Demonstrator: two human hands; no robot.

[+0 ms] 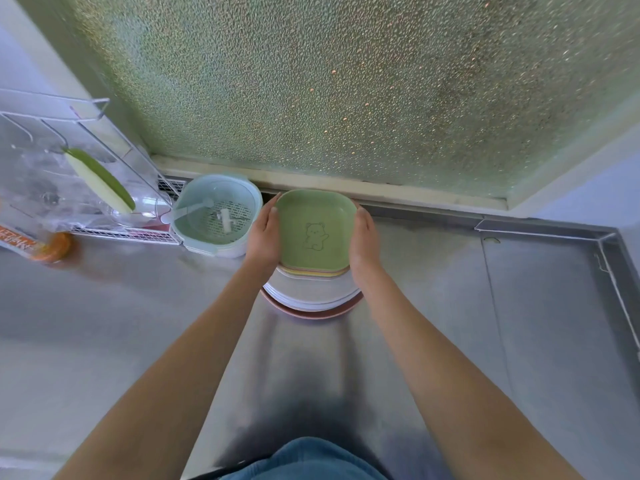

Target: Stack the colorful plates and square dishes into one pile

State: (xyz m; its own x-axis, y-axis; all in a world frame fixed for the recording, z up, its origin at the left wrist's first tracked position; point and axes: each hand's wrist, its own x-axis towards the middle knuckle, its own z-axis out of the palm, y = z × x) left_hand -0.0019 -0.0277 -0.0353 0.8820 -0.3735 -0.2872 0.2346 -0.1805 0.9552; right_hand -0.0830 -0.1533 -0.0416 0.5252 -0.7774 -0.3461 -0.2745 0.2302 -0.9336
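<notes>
A stack of square dishes (313, 270) sits on a pile of round plates (311, 303) on the steel counter. The top dish is green with a bear drawing (315, 230); pink, yellow and white edges show beneath it. The round plates are white with a pink one at the bottom. My left hand (265, 233) grips the left edge of the square stack, thumb on the green rim. My right hand (363, 237) grips the right edge the same way. Both hands hold the square dishes over the plates.
A pale blue colander bowl with a lid (216, 216) stands just left of the pile. Further left is a wire rack (86, 188) with clear containers and an orange-labelled packet (31, 242). A textured glass window (346, 98) rises behind. A raised counter edge (613, 271) runs at right.
</notes>
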